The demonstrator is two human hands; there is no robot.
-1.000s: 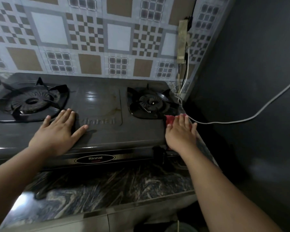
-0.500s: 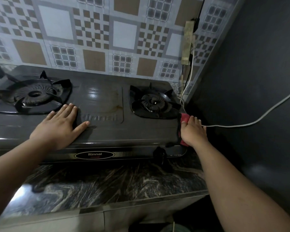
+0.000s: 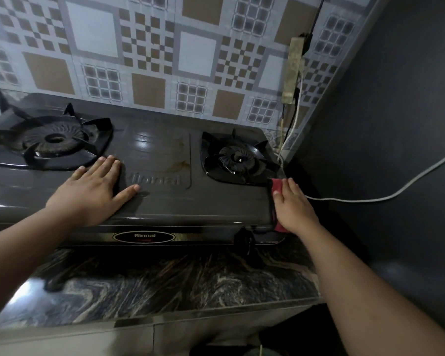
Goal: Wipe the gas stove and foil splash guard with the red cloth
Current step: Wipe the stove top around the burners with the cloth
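A dark two-burner gas stove sits on a marbled counter, with a large burner at the left and a small burner at the right. My left hand lies flat, fingers spread, on the stove top between the burners. My right hand presses the red cloth against the stove's right side edge; red shows above the fingers and below the palm. The patterned foil splash guard stands behind the stove and wraps the right corner.
A beige power strip hangs on the foil at the right corner, with a white cable running right across the dark wall. A black knob sticks out of the stove front. The marbled counter ends near my body.
My right hand has slid with the red cloth from the stove's front right top over to its right side edge. My left hand has stayed flat in place.
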